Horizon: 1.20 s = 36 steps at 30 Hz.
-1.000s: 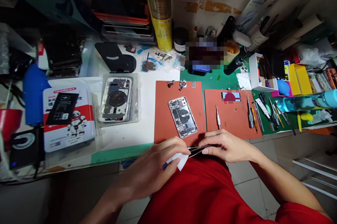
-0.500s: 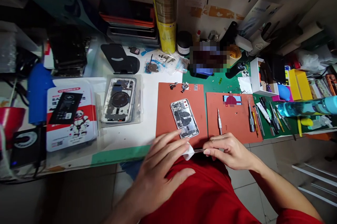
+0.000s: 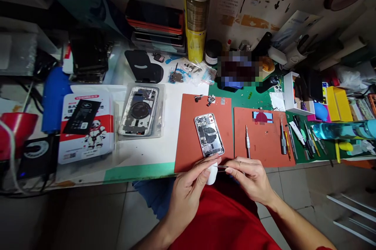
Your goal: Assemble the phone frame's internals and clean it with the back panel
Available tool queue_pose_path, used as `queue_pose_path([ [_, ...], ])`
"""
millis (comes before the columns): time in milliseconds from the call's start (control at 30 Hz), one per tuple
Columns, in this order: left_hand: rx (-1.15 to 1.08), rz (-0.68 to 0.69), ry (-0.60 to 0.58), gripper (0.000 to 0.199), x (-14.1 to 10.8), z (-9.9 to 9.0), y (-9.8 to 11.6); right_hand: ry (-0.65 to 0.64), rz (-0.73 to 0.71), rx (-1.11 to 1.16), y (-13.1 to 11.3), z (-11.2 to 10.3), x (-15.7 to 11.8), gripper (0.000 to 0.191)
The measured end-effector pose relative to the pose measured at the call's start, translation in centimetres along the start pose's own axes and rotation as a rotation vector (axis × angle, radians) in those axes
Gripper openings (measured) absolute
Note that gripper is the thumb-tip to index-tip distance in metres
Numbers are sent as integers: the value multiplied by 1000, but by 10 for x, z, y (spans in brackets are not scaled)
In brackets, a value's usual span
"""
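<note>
My left hand [image 3: 189, 187] pinches a small white piece [image 3: 212, 175], perhaps a wipe or tissue, at the front edge of the bench. My right hand [image 3: 249, 175] grips slim metal tweezers [image 3: 221, 166], whose tips reach the white piece; its fingers hide most of them. Just beyond my left fingertips lies an opened phone [image 3: 209, 134], inner parts facing up, on a reddish-brown mat [image 3: 188, 140]. Small metal parts [image 3: 210, 100] rest near the mat's far edge. A silver pen-shaped screwdriver [image 3: 248, 142] lies on a second mat [image 3: 266, 144], beyond my right hand.
To the left are another phone housing [image 3: 138, 111] in a clear tray and a white-and-red box [image 3: 85, 140] with a black battery [image 3: 82, 117] on top. A tall spray can [image 3: 196, 19] stands behind. Several tools and a blue bottle [image 3: 343, 129] lie at right.
My left hand has gone from spread fingers to a pinch on the white piece. My right hand stays at the tweezers. The view has shifted slightly, moving the bench rightward in the picture.
</note>
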<state>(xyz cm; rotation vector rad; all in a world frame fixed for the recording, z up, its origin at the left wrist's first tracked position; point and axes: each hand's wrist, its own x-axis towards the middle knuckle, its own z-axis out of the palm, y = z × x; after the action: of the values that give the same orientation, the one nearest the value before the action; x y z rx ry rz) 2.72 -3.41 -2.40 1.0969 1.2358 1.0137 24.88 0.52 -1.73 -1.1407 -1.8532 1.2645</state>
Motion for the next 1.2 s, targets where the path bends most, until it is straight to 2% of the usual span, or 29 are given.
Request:
queue_pose_path([
  [267, -85, -117, 191, 27, 3, 15, -2, 153, -75, -77, -3, 16, 1, 26],
  [400, -118, -117, 240, 26, 8, 19, -1, 197, -62, -83, -5, 22, 1, 26],
  [533, -83, -75, 235, 23, 12, 16, 1, 213, 47, 1, -8, 21, 3, 17],
  [600, -66, -55, 227, 22, 13, 14, 1, 166, 127, 56, -10, 20, 4, 15],
  [700, -33, -20, 195, 20, 15, 10, 3, 89, 224, 148, -14, 18, 7, 19],
  [833, 84, 37, 176, 21, 16, 2, 7, 76, 406, 340, -17, 17, 9, 27],
  [933, 200, 119, 226, 22, 15, 0, 9, 79, 498, 460, -18, 23, 10, 33],
  [1100, 278, 238, 402, 18, 12, 13, 5, 256, 469, 505, -22, 44, 13, 28],
  [1200, 371, 363, 491, 20, 13, 20, -2, 260, 433, 518, -24, 53, 15, 44],
])
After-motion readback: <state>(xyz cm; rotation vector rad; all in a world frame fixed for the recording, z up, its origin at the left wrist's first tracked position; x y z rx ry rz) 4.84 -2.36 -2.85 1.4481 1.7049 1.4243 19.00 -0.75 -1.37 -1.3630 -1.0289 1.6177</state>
